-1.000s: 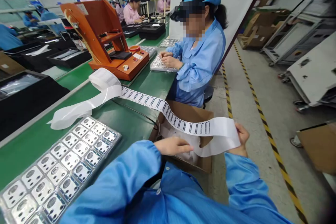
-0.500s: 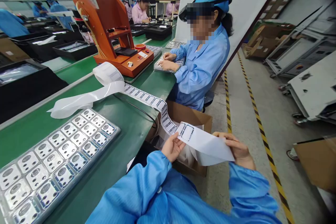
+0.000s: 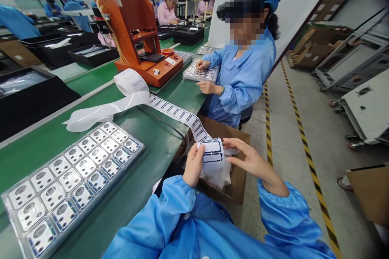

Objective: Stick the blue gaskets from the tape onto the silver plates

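My left hand (image 3: 193,166) pinches a strip of adhesive stickers (image 3: 212,156) near its end, thumb on top. Dark rounded frame outlines are printed along its white backing. The strip runs back over the table edge to a white roll (image 3: 131,81). My right hand (image 3: 253,162) is just right of the strip's end, fingers apart and holding nothing I can see. On the table to the left lies a clear plastic tray (image 3: 138,147) of silvery plates with round holes; the plates in the near row show blue edges.
An open cardboard box (image 3: 240,174) with white film in it sits below the strip. An orange press (image 3: 127,32) stands on the green table (image 3: 161,139). A co-worker (image 3: 246,64) in blue sits beyond, one hand over another tray (image 3: 200,72). A cable lies behind the strip.
My right hand has let go of the strip's blank end, which no longer stretches out to the right. My left hand has shifted slightly left. The co-worker's hands have moved apart.
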### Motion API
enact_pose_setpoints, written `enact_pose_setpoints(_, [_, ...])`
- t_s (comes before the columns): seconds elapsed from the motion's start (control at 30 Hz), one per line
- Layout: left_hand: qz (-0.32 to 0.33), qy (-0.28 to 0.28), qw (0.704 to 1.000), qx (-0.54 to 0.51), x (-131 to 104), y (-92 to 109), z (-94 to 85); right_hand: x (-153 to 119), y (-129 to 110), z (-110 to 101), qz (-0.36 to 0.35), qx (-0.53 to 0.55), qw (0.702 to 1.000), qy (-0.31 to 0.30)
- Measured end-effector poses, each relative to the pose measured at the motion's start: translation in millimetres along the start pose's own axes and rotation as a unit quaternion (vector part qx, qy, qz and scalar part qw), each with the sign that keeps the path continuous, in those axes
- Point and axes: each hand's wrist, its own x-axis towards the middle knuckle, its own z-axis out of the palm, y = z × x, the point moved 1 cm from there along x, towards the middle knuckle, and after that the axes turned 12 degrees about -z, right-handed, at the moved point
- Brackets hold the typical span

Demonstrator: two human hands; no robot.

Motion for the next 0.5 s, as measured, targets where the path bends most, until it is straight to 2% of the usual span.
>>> enact_pose_setpoints(0.1, [0.019,0.052,0.998,0.032,-1.6,1.4,-7.4,11.7,-12.4,19.2,-0.029,-0.005,0.999,0.013])
enact_pose_setpoints(0.17, [0.028,0.063,0.997,0.023,-2.6,2.5,-9.6,15.4,-17.0,30.0,-0.028,-0.032,0.999,0.032])
enact_pose_setpoints(0.33, [0.018,0.031,0.999,-0.036,-11.5,8.6,-13.1,22.1,-24.5,44.0,-0.02,-0.064,0.994,0.081])
enact_pose_setpoints(0.5, [0.062,-0.04,0.997,0.038,-27.6,9.2,-26.4,28.3,-29.4,46.4,-0.027,-0.051,0.993,0.102])
